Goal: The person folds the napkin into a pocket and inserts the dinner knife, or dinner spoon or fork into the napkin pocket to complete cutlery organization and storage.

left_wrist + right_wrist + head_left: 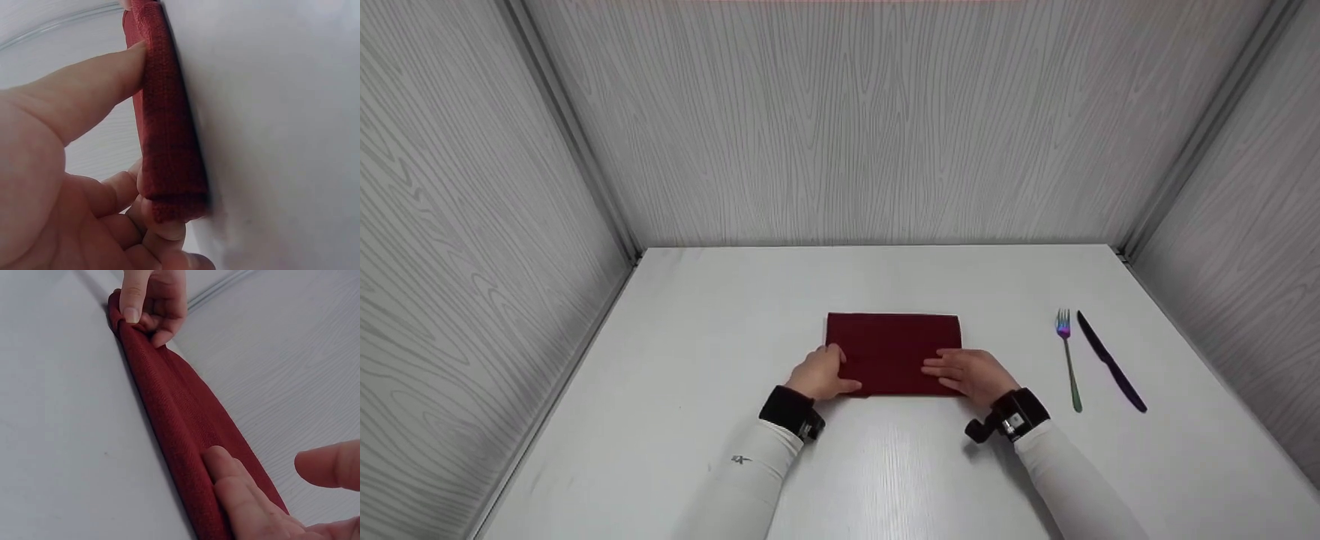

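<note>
A dark red cloth napkin [894,337] lies folded into a flat rectangle on the white table. At its near left corner, my left hand [819,373] grips the layers, thumb along the near edge and fingers around the left side. The left wrist view shows the thick folded edge [169,112] between that thumb and the curled fingers. My right hand [971,373] rests on the right part of the napkin with its fingers extended flat over the cloth. Its thumb [332,464] stands apart from the fabric in the right wrist view.
Right of the napkin lie a rainbow-tinted fork [1067,356] and a dark purple knife [1112,362], the knife slanting. Grey wood-grain panels [847,120] enclose the white table [712,300] at the back and both sides.
</note>
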Tool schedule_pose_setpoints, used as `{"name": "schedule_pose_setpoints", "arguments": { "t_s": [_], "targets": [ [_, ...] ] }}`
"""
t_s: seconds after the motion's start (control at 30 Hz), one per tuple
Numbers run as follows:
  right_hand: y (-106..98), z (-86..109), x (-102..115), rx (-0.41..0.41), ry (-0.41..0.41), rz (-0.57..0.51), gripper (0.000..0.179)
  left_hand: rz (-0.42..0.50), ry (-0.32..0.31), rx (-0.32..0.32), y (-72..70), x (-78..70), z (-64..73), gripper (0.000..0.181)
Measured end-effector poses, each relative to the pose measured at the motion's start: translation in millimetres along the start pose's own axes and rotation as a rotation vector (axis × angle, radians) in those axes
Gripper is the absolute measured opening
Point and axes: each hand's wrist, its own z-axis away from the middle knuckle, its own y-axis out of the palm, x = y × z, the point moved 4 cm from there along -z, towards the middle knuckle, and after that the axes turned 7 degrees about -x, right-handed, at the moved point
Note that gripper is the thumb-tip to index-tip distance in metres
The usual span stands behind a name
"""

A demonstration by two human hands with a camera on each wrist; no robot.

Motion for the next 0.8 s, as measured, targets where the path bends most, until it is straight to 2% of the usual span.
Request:
{"name": "schedule_pose_setpoints", "arguments": {
  "t_s": [0.13,0.23,0.37,0.43,0.5,0.6,0.7,0.8],
  "targets": [
    [-1,-1.8,10,0.036,-0.01,0.038,0.059,-0.006,0.003,-0.001,-1.0,0.7,-2.1,0.05],
    [-7,-6.9,21,0.003,-0.053,0.078,0.055,-0.002,0.009,0.009,-0.8,0.1,-2.5,0.05],
    [-17,-22.2,42,-0.183,-0.164,0.229,0.044,-0.001,0.007,0.027,-0.9,-1.7,-2.1,0.05],
    [-19,-32.0,54,-0.279,-0.243,0.383,0.038,-0.009,0.0,0.028,-1.7,-2.7,-2.1,0.048],
    [-19,-42.5,63,-0.332,-0.3,0.553,0.036,-0.006,-0.012,0.03,-3.0,-3.5,-2.6,0.047],
    [-14,-58.0,68,-0.31,-0.325,0.776,0.04,-0.008,-0.023,0.036,-3.2,-3.6,-5.1,0.048],
    [-10,-70.3,65,-0.236,-0.271,0.928,0.047,-0.002,-0.026,0.045,-1.4,-2.6,-6.7,0.051],
    [-6,-77.8,62,-0.183,-0.223,1.031,0.05,-0.001,-0.028,0.049,-0.6,-1.3,-5.6,0.052]
  ]
}}
